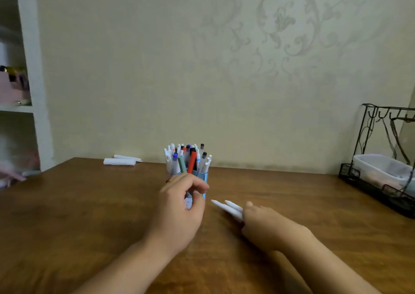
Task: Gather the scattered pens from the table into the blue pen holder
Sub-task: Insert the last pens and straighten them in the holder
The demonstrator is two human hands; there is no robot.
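Note:
The blue pen holder (204, 177) stands in the middle of the brown table (89, 215), packed with several pens (187, 158), white, red, green and black-capped. My left hand (179, 208) is wrapped around the front of the holder, hiding most of it. To its right, my right hand (267, 224) rests low on the table, closed on two white pens (226, 207) whose tips point up and left toward the holder.
Two white rolled objects (121, 160) lie at the table's far edge by the wall. A black wire rack (381, 170) with a clear plastic box stands at the far right. A white shelf unit (29, 91) is at the left.

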